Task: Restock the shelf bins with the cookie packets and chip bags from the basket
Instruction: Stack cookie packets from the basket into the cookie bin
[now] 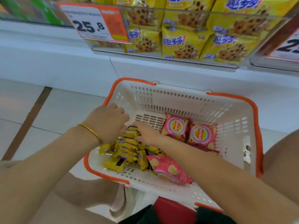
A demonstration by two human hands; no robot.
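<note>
In the head view, the basket [186,102] stood on the floor [56,110] just below the shelf bin [186,61], and we were bent over it with both arms reaching in. The cookie packets [127,152] lay in a loose yellow pile at the near left of the basket. The chip bags [176,128] sat apart from them, two side by side against the right and one lying near the front wall.

Our left hand [108,122], with a gold bracelet [90,131] at the wrist, hung over the far end of the pile with its fingers curled downward. Their tips were hidden behind the hand, so we could not tell whether they held a packet. Our right hand [147,133] lay on top of the same pile, fingers stretched flat across the packets and closed round nothing.

We judged this to be the gathering step: a handful of cookie packets was being drawn together, with nothing yet lifted. The bin above already held stocked packets [178,42] of the same yellow kind, beside a price tag [95,23]. The next move would call for closing both hands round a stack, lifting it clear of the basket rim, and raising it over the bin's front wall without letting any slippery packets slide out.
</note>
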